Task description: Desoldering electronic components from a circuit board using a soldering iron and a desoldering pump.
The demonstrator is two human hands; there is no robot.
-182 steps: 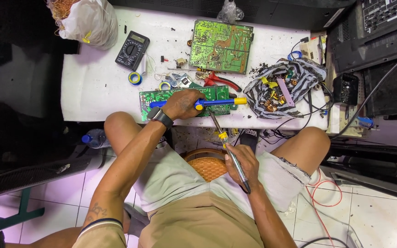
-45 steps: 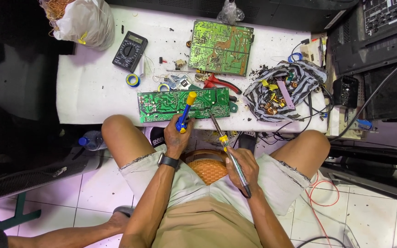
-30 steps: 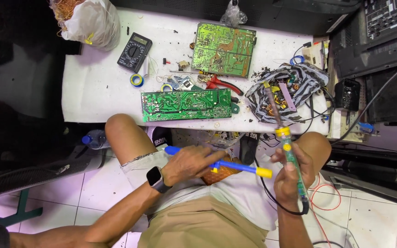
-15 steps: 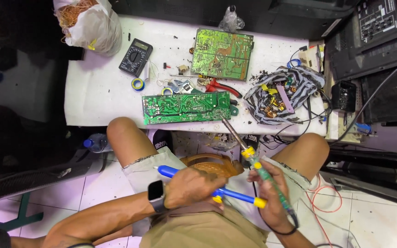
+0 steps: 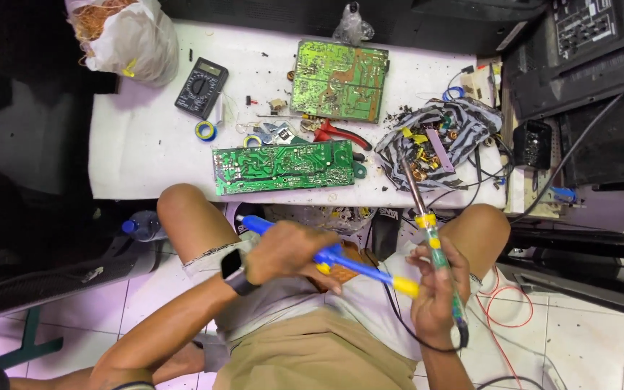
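Green board [image 5: 283, 167] lying at table edge, 12 o'clock; left hand [image 5: 287, 249] gripping blue pump [image 5: 326, 254] over lap, right hand [image 5: 435, 296] clasping iron [image 5: 427, 231].

The person wears a light grey short-sleeved shirt [image 5: 370, 307] over khaki shorts [image 5: 312, 357] that end above the knee, with a pale turned-up hem on the left leg. Both knees and forearms are bare. On the left wrist sits a smartwatch [image 5: 232, 271] with a dark rectangular face and a black strap. A thin dark band [image 5: 133, 386] circles the left arm near the elbow, at the lower edge of the view. The left hand [image 5: 287, 249] and the right hand [image 5: 435, 296] are bare, without gloves or rings that can be made out.
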